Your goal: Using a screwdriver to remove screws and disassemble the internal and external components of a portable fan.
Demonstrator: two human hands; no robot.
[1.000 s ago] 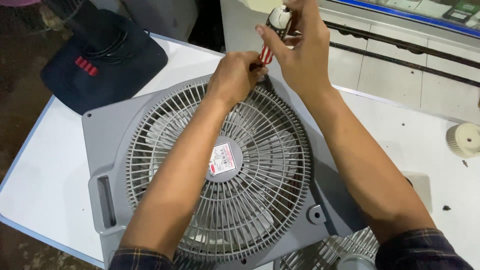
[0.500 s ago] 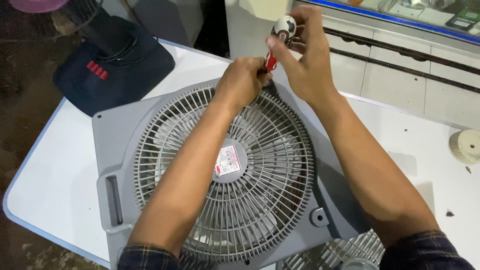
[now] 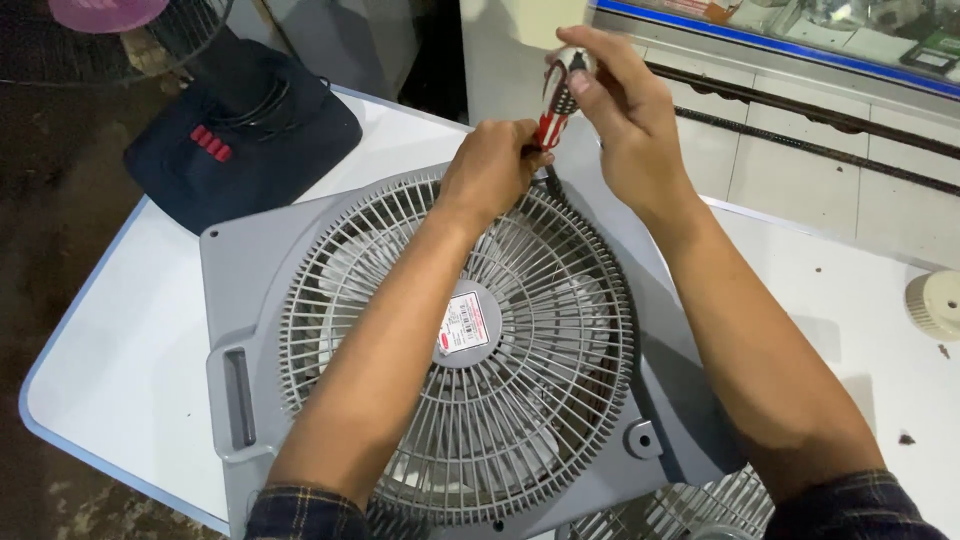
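A grey box fan point(image 3: 250, 290) lies flat on a white table point(image 3: 130, 330), its round grille point(image 3: 560, 380) facing up. My right hand point(image 3: 620, 110) grips the handle end of a red and clear screwdriver point(image 3: 553, 112), held upright over the far rim of the grille. My left hand point(image 3: 490, 170) is closed around the lower shaft of the screwdriver, where the tip meets the fan frame. The tip is hidden behind my fingers.
A dark blue fan base point(image 3: 240, 130) with red buttons stands at the table's far left corner. A small cream round part point(image 3: 935, 305) rests at the right edge. Another grey grille point(image 3: 690, 515) pokes out under the fan at the bottom. A tiled counter point(image 3: 800, 150) runs behind.
The view has shifted, so the fan and both hands appear further right in the picture. Both hands stay on the screwdriver at the same spot on the fan's far rim.
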